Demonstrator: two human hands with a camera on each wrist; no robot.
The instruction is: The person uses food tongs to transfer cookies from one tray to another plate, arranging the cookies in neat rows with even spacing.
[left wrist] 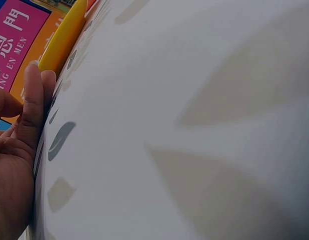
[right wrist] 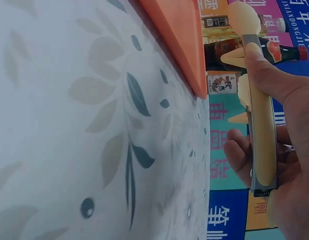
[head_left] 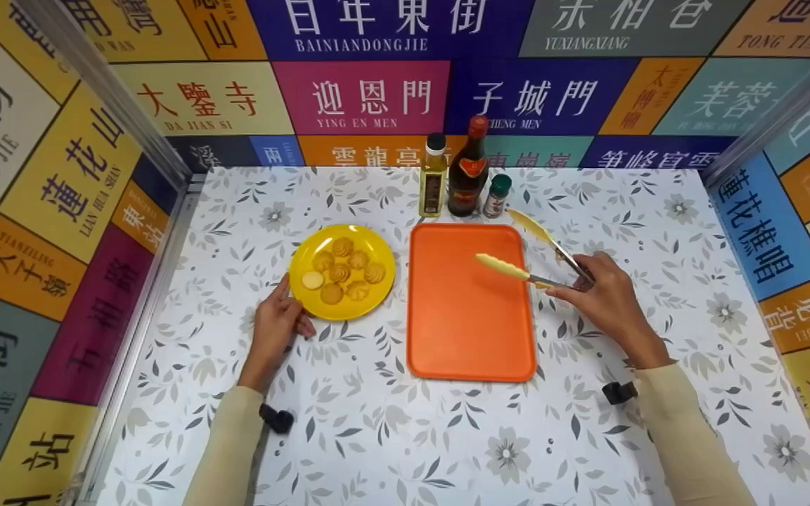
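A yellow plate [head_left: 385,295] bearing several round, piped cookies [head_left: 339,272] lies on the table, left of a flat orange tray [head_left: 472,316]. My left hand [head_left: 280,316] rests at the plate's lower left edge, its fingers by the rim. In the left wrist view those fingers [left wrist: 32,100] reach fairly straight toward the yellow plate [left wrist: 64,37]. With my right hand [head_left: 605,292] I grip metal tongs [head_left: 574,263] with pale yellow tips. Their arms are spread, one tip over the tray's upper right part, and nothing is between them. The right wrist view shows thumb and fingers round the tongs [right wrist: 264,130].
Behind the tray stand an oil bottle [head_left: 433,179], a dark sauce bottle [head_left: 467,176] with a red cap, and a small green-capped shaker [head_left: 497,197]. Printed wall panels [head_left: 363,95] enclose the flower-patterned table [head_left: 377,436] at the back and both sides.
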